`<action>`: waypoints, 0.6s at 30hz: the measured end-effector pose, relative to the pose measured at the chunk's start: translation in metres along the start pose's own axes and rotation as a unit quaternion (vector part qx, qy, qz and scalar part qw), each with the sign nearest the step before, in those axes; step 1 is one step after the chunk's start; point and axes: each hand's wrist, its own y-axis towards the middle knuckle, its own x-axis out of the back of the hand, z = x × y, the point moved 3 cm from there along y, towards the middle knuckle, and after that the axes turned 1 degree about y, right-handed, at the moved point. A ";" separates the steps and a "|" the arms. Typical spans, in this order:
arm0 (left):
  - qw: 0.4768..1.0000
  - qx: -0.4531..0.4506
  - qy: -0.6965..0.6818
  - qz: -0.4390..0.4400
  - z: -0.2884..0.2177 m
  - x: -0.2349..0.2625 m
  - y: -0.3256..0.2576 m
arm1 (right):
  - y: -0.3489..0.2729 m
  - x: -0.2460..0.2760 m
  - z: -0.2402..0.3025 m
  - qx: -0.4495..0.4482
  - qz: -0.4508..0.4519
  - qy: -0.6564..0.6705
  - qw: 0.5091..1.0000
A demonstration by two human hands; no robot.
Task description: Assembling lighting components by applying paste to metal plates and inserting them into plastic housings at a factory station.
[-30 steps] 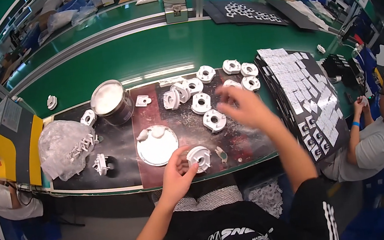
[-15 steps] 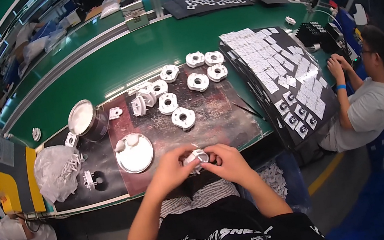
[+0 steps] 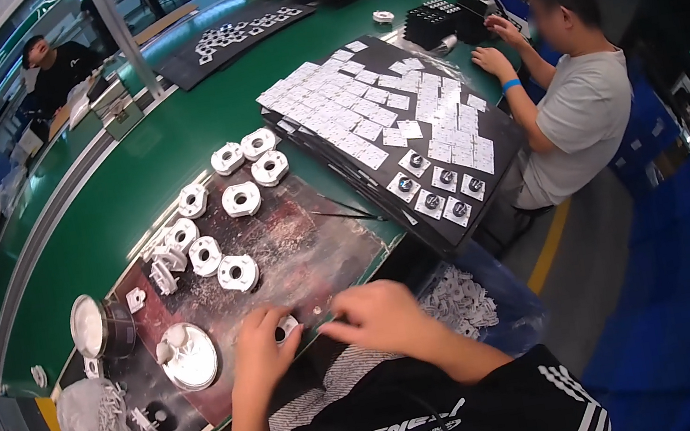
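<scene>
My left hand (image 3: 263, 347) grips a white ring-shaped plastic part (image 3: 287, 324) at the near edge of the work mat. Its fingers and thumb curl around the part and hide much of it. To the right, my right hand (image 3: 383, 319) is off the part, slightly blurred, its fingers bent and the thumb apart from them; I see nothing held in it. Several similar white ring parts (image 3: 238, 272) lie farther back on the worn dark red mat (image 3: 297, 254). A small pale round piece (image 3: 317, 310) shows between my hands.
On the left stand an open tin (image 3: 116, 328), a round white lid (image 3: 203, 362) and a clear plastic bag (image 3: 95, 422). A black board (image 3: 485, 195) bears white cards at the right, near a seated co-worker (image 3: 576, 92). Below the table edge, a blue-lined bin (image 3: 515, 306) holds white pieces.
My right hand has left the white ring part and moved to the right. My left hand keeps the part. The view has swung rightward.
</scene>
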 end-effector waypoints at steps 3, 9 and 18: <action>0.995 -0.085 0.047 0.016 -0.001 0.015 0.004 | -0.017 0.077 -0.023 -0.024 -0.213 -0.073 0.974; 0.982 -0.119 -0.049 0.140 0.024 0.036 0.022 | -0.036 0.143 -0.098 -0.177 -0.227 -0.193 0.938; 0.945 -0.262 0.090 0.176 0.027 0.053 0.034 | -0.026 0.151 -0.114 -0.134 -0.192 -0.126 0.964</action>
